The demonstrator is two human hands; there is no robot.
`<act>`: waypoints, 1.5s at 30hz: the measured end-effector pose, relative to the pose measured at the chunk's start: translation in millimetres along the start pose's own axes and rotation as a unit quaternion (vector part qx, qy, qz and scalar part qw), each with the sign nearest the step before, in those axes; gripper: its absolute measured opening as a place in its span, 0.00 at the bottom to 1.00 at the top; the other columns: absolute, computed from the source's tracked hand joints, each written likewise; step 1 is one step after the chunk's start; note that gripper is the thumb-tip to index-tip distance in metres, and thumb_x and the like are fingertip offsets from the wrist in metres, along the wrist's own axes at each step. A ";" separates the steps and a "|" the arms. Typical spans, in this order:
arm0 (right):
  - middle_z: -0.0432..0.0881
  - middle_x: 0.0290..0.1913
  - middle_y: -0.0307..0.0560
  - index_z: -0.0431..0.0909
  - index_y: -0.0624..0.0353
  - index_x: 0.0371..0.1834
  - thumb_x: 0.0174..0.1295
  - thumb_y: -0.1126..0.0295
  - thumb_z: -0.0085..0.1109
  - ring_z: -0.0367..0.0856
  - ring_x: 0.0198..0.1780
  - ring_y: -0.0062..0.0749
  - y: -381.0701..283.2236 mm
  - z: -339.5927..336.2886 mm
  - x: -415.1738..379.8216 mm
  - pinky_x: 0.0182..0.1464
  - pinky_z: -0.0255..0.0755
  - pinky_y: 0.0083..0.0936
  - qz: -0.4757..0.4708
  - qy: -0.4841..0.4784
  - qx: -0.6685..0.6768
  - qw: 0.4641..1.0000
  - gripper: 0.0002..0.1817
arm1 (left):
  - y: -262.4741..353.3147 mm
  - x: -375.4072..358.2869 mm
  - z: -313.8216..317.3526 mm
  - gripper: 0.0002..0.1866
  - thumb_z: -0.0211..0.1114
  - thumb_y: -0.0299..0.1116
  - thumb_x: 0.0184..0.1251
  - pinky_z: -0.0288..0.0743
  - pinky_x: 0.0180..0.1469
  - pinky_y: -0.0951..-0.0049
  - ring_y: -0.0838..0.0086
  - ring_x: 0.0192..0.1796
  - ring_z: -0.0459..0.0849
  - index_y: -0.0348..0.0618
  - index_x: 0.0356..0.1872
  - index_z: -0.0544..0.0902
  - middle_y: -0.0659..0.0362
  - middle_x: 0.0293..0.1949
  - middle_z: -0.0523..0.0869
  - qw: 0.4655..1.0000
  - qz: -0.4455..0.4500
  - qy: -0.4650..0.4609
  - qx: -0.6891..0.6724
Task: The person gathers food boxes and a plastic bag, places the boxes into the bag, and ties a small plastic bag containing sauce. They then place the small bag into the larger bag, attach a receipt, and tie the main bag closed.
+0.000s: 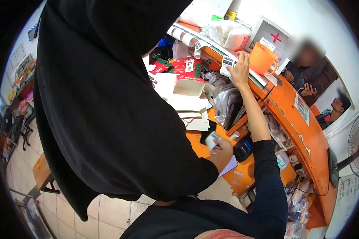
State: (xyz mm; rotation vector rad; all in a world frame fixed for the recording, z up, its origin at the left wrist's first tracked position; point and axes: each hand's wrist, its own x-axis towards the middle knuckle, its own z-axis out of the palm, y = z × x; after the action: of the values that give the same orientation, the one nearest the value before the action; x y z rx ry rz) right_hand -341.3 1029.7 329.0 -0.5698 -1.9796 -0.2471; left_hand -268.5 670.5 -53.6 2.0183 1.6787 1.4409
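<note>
My right hand (pixel 240 71) reaches up to the raised counter shelf (pixel 266 92). Its thumb and fingers close around a small white packet (pixel 227 65) with black print, whose kind I cannot make out. An orange mug (pixel 263 58) stands just right of those fingers. My left hand does not show; a person in a loose black garment (pixel 119 107) covers that side. At the edge of that garment a hand (pixel 223 148), seemingly that person's, grips a whitish, motion-blurred object (pixel 213 140) over the orange desk (pixel 193 138).
A red and white box (pixel 189 84) rests on papers. Clear plastic bags (pixel 227 103) and a dark blue device (pixel 243 148) lie nearby. Behind the counter, two people (pixel 309 75) appear through an opening or mirror. A fan (pixel 357 145) stands at right, a wooden bench (pixel 46 171) at left.
</note>
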 end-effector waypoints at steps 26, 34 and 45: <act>0.79 0.45 0.44 0.84 0.61 0.38 0.56 0.62 0.56 0.71 0.54 0.37 -47.0 46.8 33.3 0.53 0.61 0.44 -0.085 -0.096 -0.273 0.953 0.15 | 5.9 28.4 -54.9 0.07 0.63 0.34 0.66 0.81 0.33 0.70 0.67 0.28 0.88 0.43 0.37 0.85 0.53 0.28 0.87 0.962 -0.196 0.027 -0.186; 0.79 0.45 0.46 0.81 0.59 0.42 0.54 0.74 0.53 0.74 0.54 0.38 -22.7 110.8 53.9 0.55 0.62 0.47 -0.124 -0.138 -0.167 0.968 0.13 | -66.0 45.1 -102.1 0.07 0.63 0.36 0.66 0.78 0.28 0.69 0.67 0.24 0.86 0.46 0.36 0.87 0.57 0.23 0.86 0.965 -0.232 0.112 0.046; 0.78 0.40 0.43 0.83 0.55 0.39 0.50 0.70 0.63 0.75 0.50 0.36 -25.3 95.8 47.2 0.50 0.63 0.38 -0.159 -0.084 -0.196 0.964 0.12 | -60.3 52.9 -110.4 0.09 0.64 0.39 0.67 0.76 0.27 0.72 0.71 0.21 0.84 0.47 0.35 0.87 0.59 0.21 0.85 0.964 -0.250 0.086 0.024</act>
State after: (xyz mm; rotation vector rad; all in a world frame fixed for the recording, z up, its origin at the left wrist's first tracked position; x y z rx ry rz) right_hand -446.6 1060.4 328.3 -0.5287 -2.1982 -0.8275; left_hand -394.3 687.6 -3.8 1.3648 2.1108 1.4227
